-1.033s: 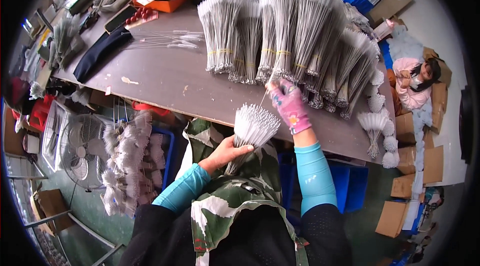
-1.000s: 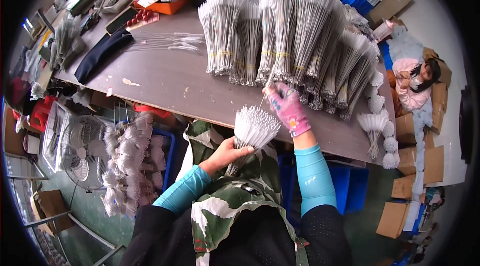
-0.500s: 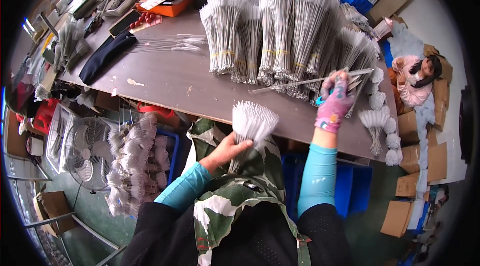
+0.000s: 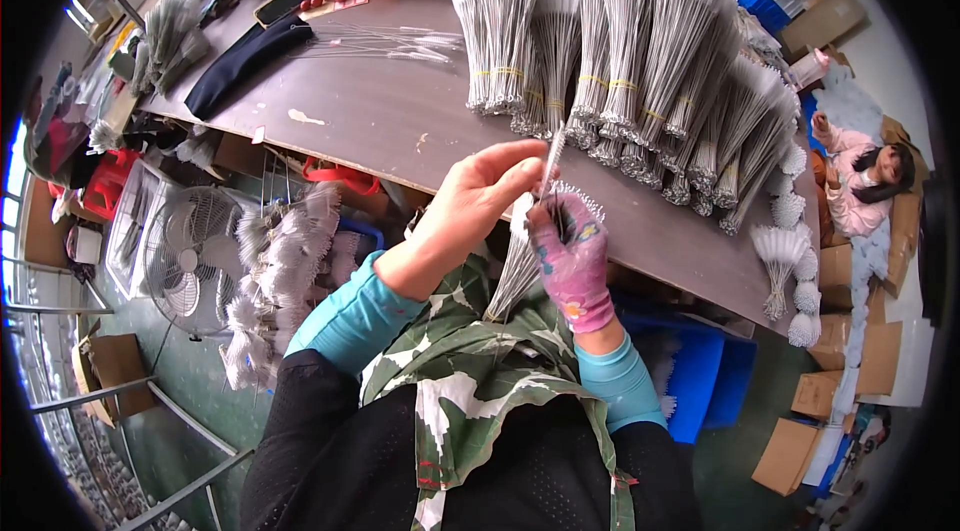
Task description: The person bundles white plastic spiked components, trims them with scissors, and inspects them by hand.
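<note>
- Brown, smooth-topped work table [image 4: 380, 121] stretches ahead of both hands, its near edge just beyond the fingertips.
- Grey wire-stemmed brushes tied with yellow bands into upright bundles [image 4: 620, 61] cover the far right of that table, ahead of and to the right of the hands; they look finished, and by their number a good share of the work seems done.
- White fluffy-tipped brush bunches [image 4: 285, 251] hang below the table edge, to the left of and below the left hand, beside a round white floor fan [image 4: 190, 251]; whether these are done or waiting I cannot tell.
- Loose thin wire brushes [image 4: 390, 36] lie flat on the table well ahead of the left hand, apparently not yet bundled.
- Left hand [image 4: 475, 201], bare, is curled with thumb and fingers pinched on a single thin wire brush stem [image 4: 552, 156] that points up from the hands toward the bundles.
- Right hand [image 4: 575, 261], in a pink flowered glove, is closed around a fanned handful of grey wire brushes [image 4: 520, 261] held between the two hands, below the table edge.
- Judging by this, the handful is only partly gathered: one stem is being added, and it has no band that I can see.
</note>
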